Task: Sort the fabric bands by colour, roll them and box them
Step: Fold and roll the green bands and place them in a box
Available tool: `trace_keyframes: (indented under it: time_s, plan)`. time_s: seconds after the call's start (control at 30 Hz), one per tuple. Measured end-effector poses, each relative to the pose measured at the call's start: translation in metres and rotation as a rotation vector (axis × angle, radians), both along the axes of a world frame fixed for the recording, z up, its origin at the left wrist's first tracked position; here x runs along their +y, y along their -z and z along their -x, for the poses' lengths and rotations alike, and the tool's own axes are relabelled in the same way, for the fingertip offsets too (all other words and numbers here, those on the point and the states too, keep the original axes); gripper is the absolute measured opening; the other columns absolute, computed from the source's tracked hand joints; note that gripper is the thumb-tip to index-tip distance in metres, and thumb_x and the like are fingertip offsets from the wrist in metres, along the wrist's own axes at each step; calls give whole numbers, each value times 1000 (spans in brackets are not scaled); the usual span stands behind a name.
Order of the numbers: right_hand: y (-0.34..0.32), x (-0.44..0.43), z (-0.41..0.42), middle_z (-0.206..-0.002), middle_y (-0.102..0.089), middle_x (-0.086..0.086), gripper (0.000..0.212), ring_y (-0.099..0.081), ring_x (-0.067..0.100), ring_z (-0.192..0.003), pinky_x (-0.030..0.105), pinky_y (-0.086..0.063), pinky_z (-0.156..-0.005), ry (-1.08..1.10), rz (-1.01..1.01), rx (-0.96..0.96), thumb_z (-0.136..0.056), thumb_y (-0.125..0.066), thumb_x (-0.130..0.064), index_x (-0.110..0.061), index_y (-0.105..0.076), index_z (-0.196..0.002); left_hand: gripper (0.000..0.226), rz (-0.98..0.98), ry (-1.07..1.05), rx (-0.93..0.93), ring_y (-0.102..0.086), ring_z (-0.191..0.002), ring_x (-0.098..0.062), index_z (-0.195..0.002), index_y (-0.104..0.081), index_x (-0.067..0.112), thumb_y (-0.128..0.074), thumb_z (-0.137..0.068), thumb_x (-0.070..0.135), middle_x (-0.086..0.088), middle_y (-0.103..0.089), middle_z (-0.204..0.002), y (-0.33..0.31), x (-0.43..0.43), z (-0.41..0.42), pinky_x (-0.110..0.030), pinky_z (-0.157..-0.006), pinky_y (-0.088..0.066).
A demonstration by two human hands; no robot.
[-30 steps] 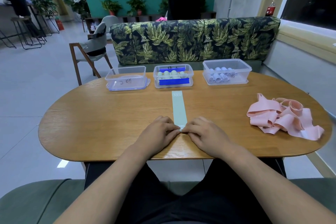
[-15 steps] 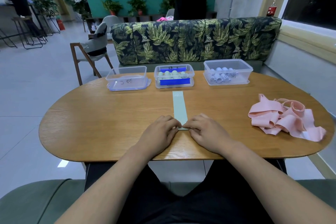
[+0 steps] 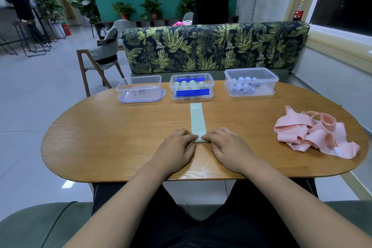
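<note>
near end of band (image 3: 198, 121) hidden under fingers (image 3: 189, 138), perhaps rolled

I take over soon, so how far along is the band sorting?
Done: green rolls sit in the middle box, pale rolls in the right box. In hand: left hand and right hand pinch the near end of a flat pale green band, its roll barely begun. Left: that band, then the heap of pink bands; the left box holds no rolls.

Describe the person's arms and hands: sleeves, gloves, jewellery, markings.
The left hand and right hand are bare: no gloves, rings or watch show. The left forearm and right forearm are bare too, with no sleeve in view down to the picture's lower edge. No tattoos or markings can be seen.
</note>
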State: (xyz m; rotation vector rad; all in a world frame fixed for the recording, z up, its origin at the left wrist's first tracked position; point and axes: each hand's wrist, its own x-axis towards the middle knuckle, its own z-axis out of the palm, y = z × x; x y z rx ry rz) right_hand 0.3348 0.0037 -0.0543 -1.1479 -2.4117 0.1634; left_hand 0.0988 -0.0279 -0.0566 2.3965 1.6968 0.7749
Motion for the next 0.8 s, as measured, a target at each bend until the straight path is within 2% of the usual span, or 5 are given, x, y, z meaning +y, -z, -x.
trace_keyframes:
  time_s: [0.2, 0.53, 0.73, 0.8]
  plan:
    - [-2, 6, 4, -136, -58, -21, 40, -47, 11, -126, 40, -42, -105, 30, 61, -34, -104, -49, -24, -38, -60, -141, 43, 33, -42, 65, -52, -118, -17, -141, -63, 32, -50, -102, 41, 9, -59, -126, 0, 5, -2, -46, -102, -48]
    - [-3, 8, 6, -133, -59, -23, 36, -44, 9, -126, 37, -42, -105, 68, 53, -43, -106, -49, -32, -39, -62, -139, 45, 87, -55, -19, -50, -128, -13, -143, -58, 32, -58, -99, 39, 14, -62, -136, -4, 8, -1, -42, -111, -42]
    - [-8, 15, 10, -130, -59, -21, 33, -42, 8, -125, 32, -37, -100, 71, 35, -75, -106, -51, -38, -37, -65, -136, 22, 58, -35, -17, -55, -109, -15, -120, -61, 31, -58, -100, 39, 15, -66, -112, -10, 13, 0, -44, -99, -48]
    - [-9, 17, 10, -128, -60, -22, 30, -44, 7, -124, 31, -37, -99, 62, 31, -76, -105, -53, -38, -38, -67, -132, 22, 22, -9, 20, -54, -108, -16, -116, -62, 31, -54, -100, 45, 13, -63, -110, -11, 18, 0, -44, -97, -49]
